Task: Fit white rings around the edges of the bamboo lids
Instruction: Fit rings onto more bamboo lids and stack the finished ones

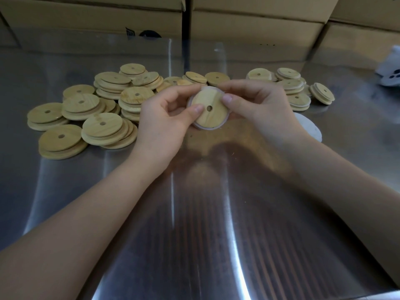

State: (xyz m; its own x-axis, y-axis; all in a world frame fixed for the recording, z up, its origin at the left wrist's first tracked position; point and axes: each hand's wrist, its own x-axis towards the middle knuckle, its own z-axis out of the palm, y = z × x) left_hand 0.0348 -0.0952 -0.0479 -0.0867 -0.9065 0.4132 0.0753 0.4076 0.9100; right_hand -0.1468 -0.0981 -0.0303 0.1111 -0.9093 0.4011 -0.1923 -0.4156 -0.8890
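Pale yellow-tan bamboo lids (pixel 101 126) — translucent white ring (pixel 207 127) — streaky grey steel table (pixel 194 234)

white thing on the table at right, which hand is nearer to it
Right. The right hand sits just beside the white thing, its wrist covering one edge; the left hand grips the other side of the bamboo lid, farther away.
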